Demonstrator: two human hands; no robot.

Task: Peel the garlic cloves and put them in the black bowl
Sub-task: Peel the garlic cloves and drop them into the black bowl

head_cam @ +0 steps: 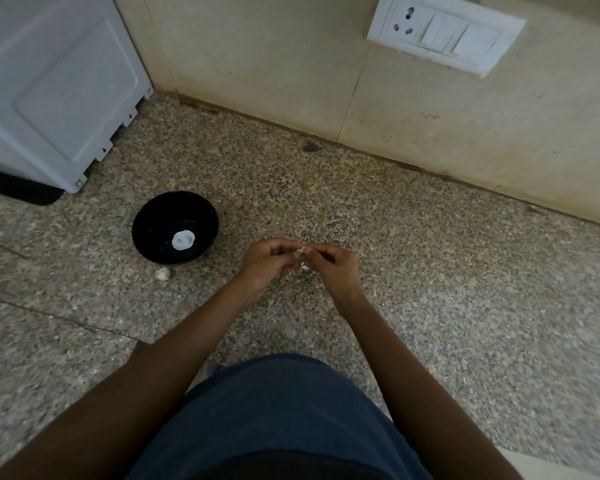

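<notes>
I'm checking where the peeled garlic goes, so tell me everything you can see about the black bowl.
The black bowl is round, glossy and dark inside and out, standing upright on the speckled stone counter, left of both hands and untouched by them. A pale white piece lies at its bottom. A small white scrap sits on the counter just beside its near edge.

Both forearms are bare, with no sleeves showing down to the left hand (267, 263) and right hand (333, 268); a dark blue fabric garment (278, 410) covers the torso.
</notes>
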